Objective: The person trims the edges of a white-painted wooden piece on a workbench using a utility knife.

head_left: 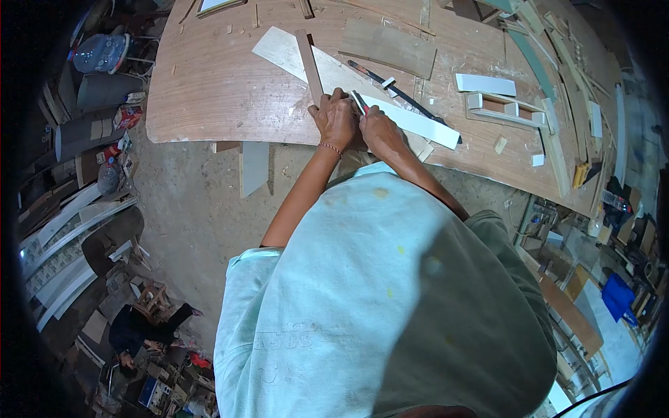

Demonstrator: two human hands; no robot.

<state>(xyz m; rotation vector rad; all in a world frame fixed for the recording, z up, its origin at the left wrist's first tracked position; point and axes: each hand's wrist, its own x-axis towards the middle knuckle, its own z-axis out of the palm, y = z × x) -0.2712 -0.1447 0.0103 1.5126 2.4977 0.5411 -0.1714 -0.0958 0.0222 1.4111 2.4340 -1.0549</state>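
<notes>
My left hand (336, 121), a beaded bracelet at its wrist, is at the table's near edge, its fingers bent round the lower end of a brown wooden strip (309, 66). Close beside it, my right hand (382, 134) is closed on a slim red-and-black tool (360, 103); its exact kind is too small to make out. Under the strip lies a pale board (279, 53), slanting across the table. A white strip (421, 125) extends to the right of my right hand. Behind it rests a long black bar (411, 99) with a small white piece on it.
The wooden table (209, 90) carries a thin brown panel (390, 47), a white piece (486, 84) and a small white-edged frame (506, 110). Long offcuts (564, 63) pile up at the right. At lower left, another person (132, 333) is among clutter on the floor.
</notes>
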